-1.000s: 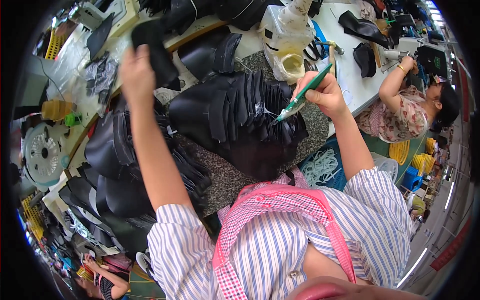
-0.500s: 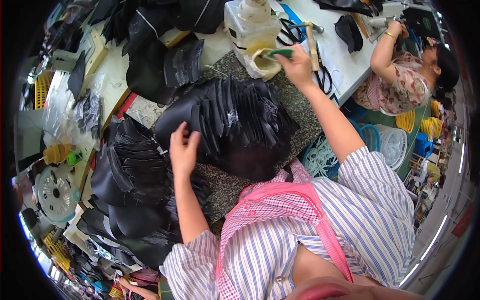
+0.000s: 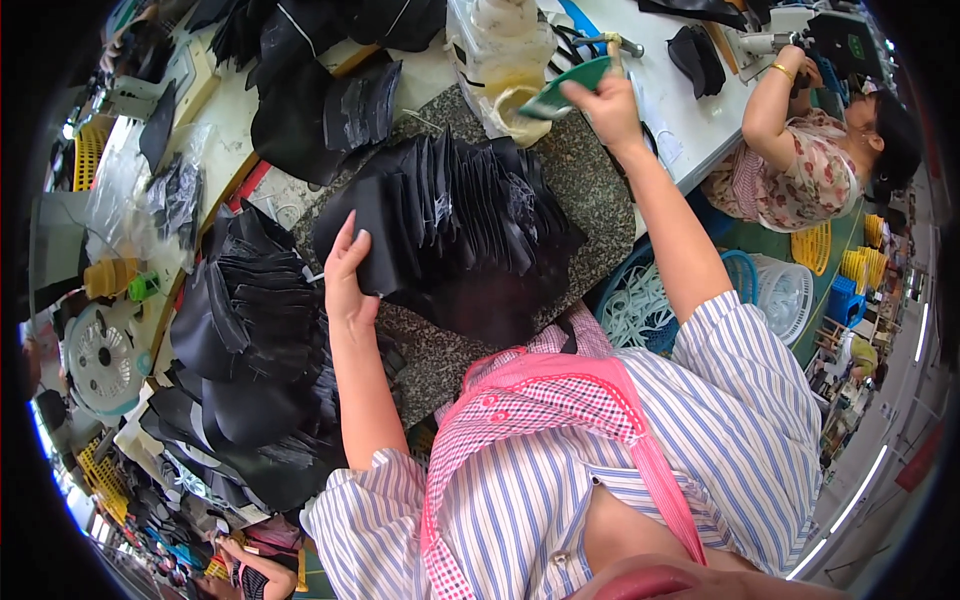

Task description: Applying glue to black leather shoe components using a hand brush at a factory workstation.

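In front of me a fanned row of black leather-like pieces lies across a speckled stone slab, whitish residue on some edges. At its left end is my left hand, fingers stretched out and nothing held; whether the fingertips touch the outer piece I cannot tell. My right hand grips a flat green scraper with pale residue along its lower edge. The scraper is just above the round, crusted mouth of a translucent plastic glue container at the slab's far edge.
A second heap of black pieces is at my left. More black pieces lie beyond the slab. A hammer is right of the container. A co-worker sits at a sewing machine; baskets stand below, and a fan is far left.
My right hand has lifted the scraper out of the container's mouth, showing its whole blade. My left hand has shifted slightly left and down along the fanned pieces.
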Tool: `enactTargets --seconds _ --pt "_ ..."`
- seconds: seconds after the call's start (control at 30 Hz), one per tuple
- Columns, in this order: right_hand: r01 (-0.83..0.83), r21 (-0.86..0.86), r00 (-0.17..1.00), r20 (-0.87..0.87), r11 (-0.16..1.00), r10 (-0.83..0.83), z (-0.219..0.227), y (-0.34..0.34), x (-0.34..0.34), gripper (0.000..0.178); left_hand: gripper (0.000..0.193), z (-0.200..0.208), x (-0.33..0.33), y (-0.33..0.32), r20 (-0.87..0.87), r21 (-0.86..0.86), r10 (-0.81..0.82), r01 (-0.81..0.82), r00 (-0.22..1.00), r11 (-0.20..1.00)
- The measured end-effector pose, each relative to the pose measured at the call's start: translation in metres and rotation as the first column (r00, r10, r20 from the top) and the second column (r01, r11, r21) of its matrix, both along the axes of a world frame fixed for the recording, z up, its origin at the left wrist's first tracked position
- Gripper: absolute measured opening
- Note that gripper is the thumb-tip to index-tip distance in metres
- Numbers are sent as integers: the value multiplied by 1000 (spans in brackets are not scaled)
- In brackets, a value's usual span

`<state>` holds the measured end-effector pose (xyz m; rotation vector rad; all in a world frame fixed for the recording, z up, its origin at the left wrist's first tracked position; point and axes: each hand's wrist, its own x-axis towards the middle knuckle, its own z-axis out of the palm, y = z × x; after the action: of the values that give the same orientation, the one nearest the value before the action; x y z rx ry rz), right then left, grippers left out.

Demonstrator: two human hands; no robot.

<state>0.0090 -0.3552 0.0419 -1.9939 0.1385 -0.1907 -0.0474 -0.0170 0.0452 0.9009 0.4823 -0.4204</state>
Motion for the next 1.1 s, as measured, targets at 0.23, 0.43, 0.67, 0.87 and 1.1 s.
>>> enactTargets --seconds 0.23,0.43,0.67,0.87,1.1 --pt "166 372 983 -135 913 -124 27 -8 -24 12 21 -7 0 -41 120 3 237 -239 964 971" --pt "-185 598 973 -1 779 232 66 75 -14 8 17 -13 -3 -58 71 -103 328 -320 942 942" --pt "-549 -183 826 33 816 563 68 137 27 7 18 -12 1 -64 7 -266 276 -265 961 927" --pt "-874 -199 482 -235 444 844 96 138 18 10 19 -15 -1 -63 -38 -256 314 -313 949 915" --pt "-904 -400 334 -434 153 837 108 140 21 8 20 -11 1 -66 -35 -297 312 -308 950 904"
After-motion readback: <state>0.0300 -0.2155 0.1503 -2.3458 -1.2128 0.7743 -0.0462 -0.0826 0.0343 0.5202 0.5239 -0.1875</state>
